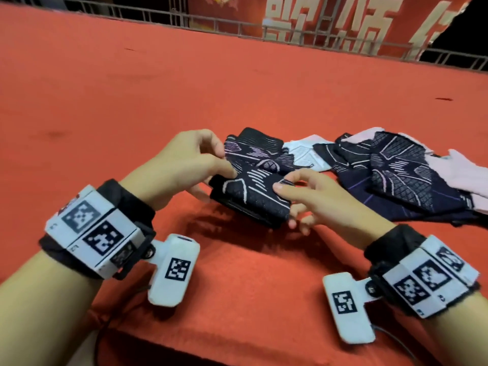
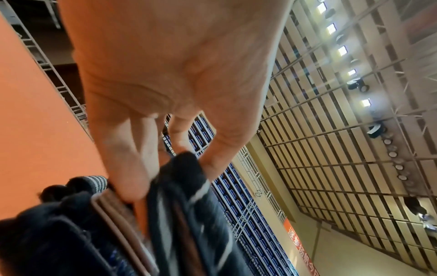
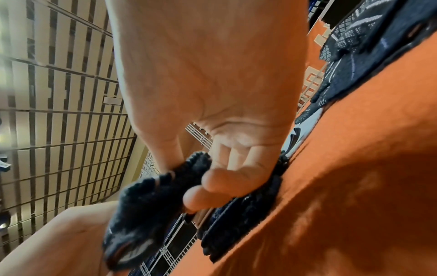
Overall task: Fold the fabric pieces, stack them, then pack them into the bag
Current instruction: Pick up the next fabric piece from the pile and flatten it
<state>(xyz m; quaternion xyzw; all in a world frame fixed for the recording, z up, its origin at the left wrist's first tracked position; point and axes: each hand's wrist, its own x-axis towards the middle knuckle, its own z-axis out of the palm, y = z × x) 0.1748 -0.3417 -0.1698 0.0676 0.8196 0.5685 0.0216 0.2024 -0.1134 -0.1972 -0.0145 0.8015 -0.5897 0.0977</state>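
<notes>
Above the red cloth-covered table [image 1: 237, 75], both hands, left hand [image 1: 190, 159] and right hand [image 1: 303, 196], pinch the soft, limp dark patterned knit fabric piece [image 1: 253, 191], best gripped at its edges.

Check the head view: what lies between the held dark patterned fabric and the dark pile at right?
In the head view, a white patterned fabric piece lies on the red table cover between them.

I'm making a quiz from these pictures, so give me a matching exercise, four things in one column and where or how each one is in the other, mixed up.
Things:
1. dark patterned piece
2. pile of fabric pieces
3. white piece
4. banner

Places:
A. beyond the railing
B. lying on the red table, to the right
C. held by left hand and right hand
D. between the held piece and the pile

Pairs: 1-C, 2-B, 3-D, 4-A
</notes>
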